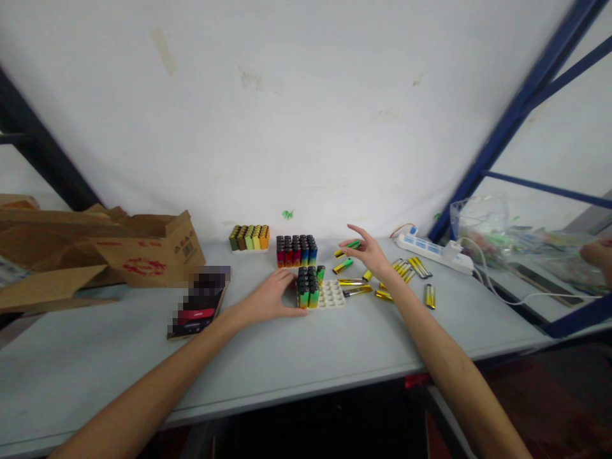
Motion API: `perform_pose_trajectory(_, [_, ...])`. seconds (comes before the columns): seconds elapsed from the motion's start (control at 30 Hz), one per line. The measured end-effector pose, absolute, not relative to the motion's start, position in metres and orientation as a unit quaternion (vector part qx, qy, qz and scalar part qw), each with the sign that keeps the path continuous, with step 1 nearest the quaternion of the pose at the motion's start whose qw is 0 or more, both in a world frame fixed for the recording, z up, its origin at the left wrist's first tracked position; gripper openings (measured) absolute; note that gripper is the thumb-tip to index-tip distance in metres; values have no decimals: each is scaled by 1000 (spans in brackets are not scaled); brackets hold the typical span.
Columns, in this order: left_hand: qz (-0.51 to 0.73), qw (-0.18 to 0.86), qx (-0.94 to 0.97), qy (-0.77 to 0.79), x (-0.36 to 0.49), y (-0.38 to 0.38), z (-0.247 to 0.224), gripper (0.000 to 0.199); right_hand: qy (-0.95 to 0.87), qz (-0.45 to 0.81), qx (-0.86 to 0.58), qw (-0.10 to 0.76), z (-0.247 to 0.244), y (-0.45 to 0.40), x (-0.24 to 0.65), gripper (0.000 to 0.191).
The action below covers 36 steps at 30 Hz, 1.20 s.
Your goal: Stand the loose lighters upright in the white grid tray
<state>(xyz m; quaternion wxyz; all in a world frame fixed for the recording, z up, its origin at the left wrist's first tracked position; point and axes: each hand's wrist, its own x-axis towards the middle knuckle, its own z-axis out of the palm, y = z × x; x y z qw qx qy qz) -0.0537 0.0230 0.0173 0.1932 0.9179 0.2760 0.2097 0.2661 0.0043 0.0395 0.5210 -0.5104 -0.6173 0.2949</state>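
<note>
A white tray [335, 294] with round holes stands mid-table, its left part filled with upright green-yellow lighters [308, 288]. Around the left side of these lighters curves my left hand [276, 296], thumb at the front and fingers behind, touching the group. Beyond the tray's right end, my right hand [368, 250] pinches a green lighter [354, 244], its index finger raised. Another green-yellow lighter [343, 266] lies just below that hand. More gold and green lighters [362, 290] are scattered to the right, partly behind my right forearm.
Behind stand a block of red and blue lighters [296, 251] and a block of yellow-green ones [249, 238]. A phone [201, 303] and an open cardboard box [157, 248] are at left. At right are a power strip [433, 250], plastic bags [482, 233] and another person's hand [598, 255].
</note>
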Motion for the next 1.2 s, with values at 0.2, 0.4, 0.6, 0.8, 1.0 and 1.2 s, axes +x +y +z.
perform_pose_trajectory(0.2, [209, 196, 917, 277, -54, 25, 16, 73, -546, 380, -501, 553, 36, -6, 242, 63])
perform_pose_trajectory(0.4, [208, 197, 917, 278, -55, 25, 14, 80, -537, 397, -471, 576, 33, -5, 237, 41])
perform_pose_trajectory(0.6, [203, 189, 918, 282, -54, 24, 17, 78, -510, 457, -431, 588, 32, -10, 232, 41])
perform_pose_trajectory(0.8, [217, 191, 916, 278, -54, 24, 16, 76, -529, 461, -433, 565, 31, -11, 230, 41])
perform_pose_trajectory(1.0, [214, 178, 921, 271, -54, 23, 17, 73, -577, 428, -431, 545, 35, -12, 229, 44])
perform_pose_trajectory(1.2, [212, 175, 922, 273, -55, 25, 15, 76, -528, 473, -438, 554, 33, -13, 222, 49])
